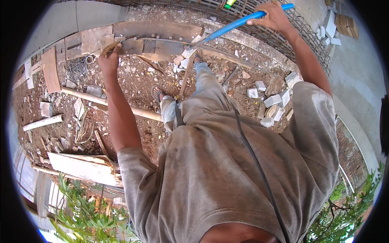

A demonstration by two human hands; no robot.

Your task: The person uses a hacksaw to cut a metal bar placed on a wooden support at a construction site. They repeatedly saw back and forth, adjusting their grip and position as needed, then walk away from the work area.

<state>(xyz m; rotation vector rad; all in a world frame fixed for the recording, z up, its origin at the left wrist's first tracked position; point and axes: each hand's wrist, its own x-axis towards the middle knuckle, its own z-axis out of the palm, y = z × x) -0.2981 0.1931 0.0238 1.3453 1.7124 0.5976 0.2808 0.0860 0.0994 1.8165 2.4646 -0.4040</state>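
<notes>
Gripping the blue bar (239, 21) near its upper end, the right hand (273, 17) has its fingers curled round the shaft, with a short stub of blue showing past them at the upper right. From that hold the bar's long axis slants down to the left, its far end pointing toward the left hand (109, 56) and reaching a thin rod (166, 39) beside the person's foot. The left fingers are drawn close together by the rod's left end; whether they pinch it, I cannot tell. The rod runs roughly left to right over a curved row of boards (133, 29), between the two hands. Beyond the right hand stands a cage of steel bars (314, 46), with pale blocks (330, 26) farther right. Below the left hand, a pole (137, 111) crosses the soil, among broken rubble, and a white board (81, 167) lies lower still.
</notes>
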